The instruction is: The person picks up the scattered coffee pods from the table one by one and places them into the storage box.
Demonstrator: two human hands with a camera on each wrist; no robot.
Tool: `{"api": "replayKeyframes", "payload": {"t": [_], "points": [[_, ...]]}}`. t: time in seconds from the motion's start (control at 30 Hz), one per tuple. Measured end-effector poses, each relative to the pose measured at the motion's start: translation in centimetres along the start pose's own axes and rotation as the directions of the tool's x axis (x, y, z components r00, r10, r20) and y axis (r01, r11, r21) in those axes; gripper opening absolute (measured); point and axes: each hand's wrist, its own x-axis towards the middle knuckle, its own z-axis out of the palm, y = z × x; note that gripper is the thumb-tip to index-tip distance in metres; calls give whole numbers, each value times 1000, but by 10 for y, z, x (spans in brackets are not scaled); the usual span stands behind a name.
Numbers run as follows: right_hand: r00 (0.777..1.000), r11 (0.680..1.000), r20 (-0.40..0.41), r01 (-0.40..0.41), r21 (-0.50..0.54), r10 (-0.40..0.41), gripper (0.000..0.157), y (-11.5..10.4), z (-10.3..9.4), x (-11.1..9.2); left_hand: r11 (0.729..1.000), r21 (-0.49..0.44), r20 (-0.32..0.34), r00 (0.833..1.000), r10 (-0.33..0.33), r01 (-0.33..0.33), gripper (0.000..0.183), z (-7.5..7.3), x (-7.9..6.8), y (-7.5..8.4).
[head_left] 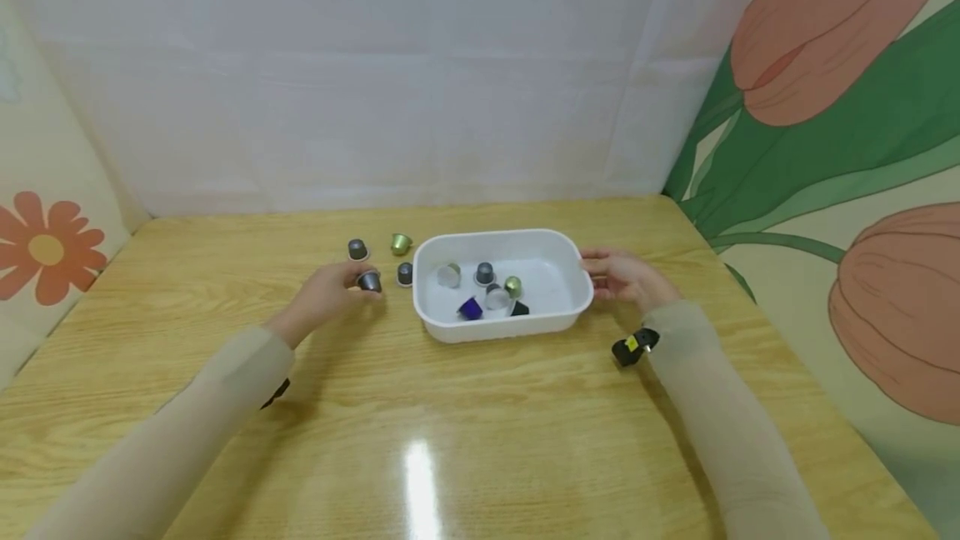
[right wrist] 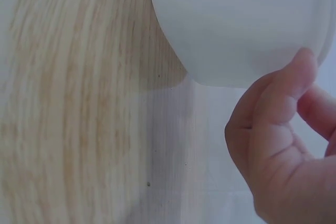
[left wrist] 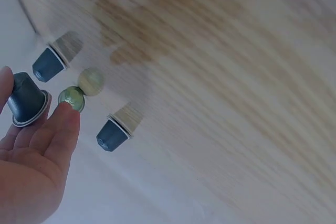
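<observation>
My left hand (head_left: 326,298) pinches a dark grey coffee capsule (head_left: 370,281) between thumb and fingers, left of a white plastic tub (head_left: 502,330). In the left wrist view that capsule (left wrist: 26,99) has its silver rim tilted downward. Beyond it on the table are two more dark grey capsules, one farther back (head_left: 357,249) and one beside the tub (head_left: 405,274), and a green capsule (head_left: 401,244). At the tub's right end my right hand (head_left: 630,277) grips the wall. Its curled fingers (right wrist: 278,98) meet the outside just below the rim.
Inside the tub lie a dark grey capsule (head_left: 485,273), a purple one (head_left: 471,308), a green one (head_left: 513,286), a black one (head_left: 520,308) and whitish round pieces (head_left: 497,299). The wooden table (head_left: 337,440) ends at a white backdrop (head_left: 375,123).
</observation>
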Motion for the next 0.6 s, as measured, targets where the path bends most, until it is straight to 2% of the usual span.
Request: {"api": "replayKeyframes", "payload": {"t": [0.2,0.6], "points": [[1000,1000,-19,-16,-6,16,40,-2,1,-2,1000,3,-7,1000,1,-1,46,0,-6,4],[999,999,-48,-14,-32,12,41,-2,1,-3,1000,1,-17,1000,0,0,42,-1,-16,16]]}}
